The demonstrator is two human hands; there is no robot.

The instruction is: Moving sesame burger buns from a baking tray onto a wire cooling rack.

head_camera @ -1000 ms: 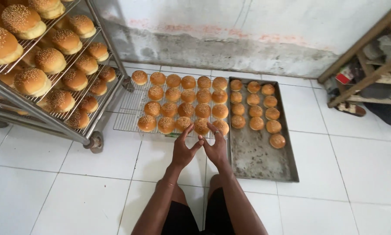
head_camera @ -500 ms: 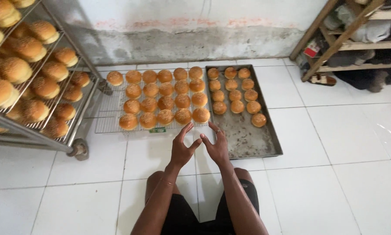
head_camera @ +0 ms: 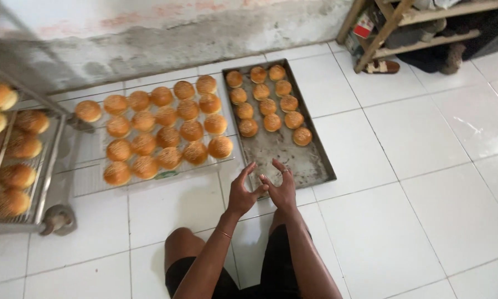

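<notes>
My left hand (head_camera: 241, 194) and my right hand (head_camera: 280, 190) are held together in front of me, fingertips touching, holding nothing. They hover over the near edge of a metal baking tray (head_camera: 304, 160) on the floor, which carries several sesame buns (head_camera: 272, 122) at its far end. To the left lies a wire cooling rack (head_camera: 88, 180) covered with several more golden buns (head_camera: 167, 132). My knees show at the bottom of the head view.
A wheeled metal trolley (head_camera: 49, 213) with shelves of buns (head_camera: 16, 176) stands at the left. A stained wall (head_camera: 193, 39) runs behind the trays. A wooden shelf unit (head_camera: 395, 25) with sandals beneath is at the upper right. White floor tiles (head_camera: 426, 182) spread to the right.
The view has swung right and lower, so the trolley slid toward the left edge. My hands stay together in front of me, now nearer the metal tray's front edge.
</notes>
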